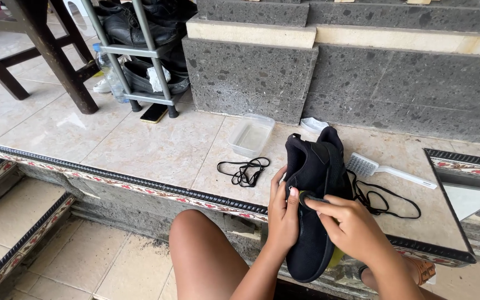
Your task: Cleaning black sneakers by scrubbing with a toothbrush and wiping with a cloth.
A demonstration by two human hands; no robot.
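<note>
A black shoe [312, 166] stands on its heel end, upright, at the tiled ledge edge between my hands. My left hand [283, 214] grips its left side. My right hand [348, 225] presses a small dark pad with a yellow-green underside [306, 198] against the shoe's side. A black lace [244, 171] lies loose on the tiles to the left. Another black lace [387, 201] trails on the right of the shoe.
A clear plastic tub of water [251, 135] and a white brush [387, 169] lie on the ledge behind the shoe. A metal shoe rack [140, 50], a phone [154, 113] and a wooden table leg [56, 61] stand at the back left. Steps drop at the left.
</note>
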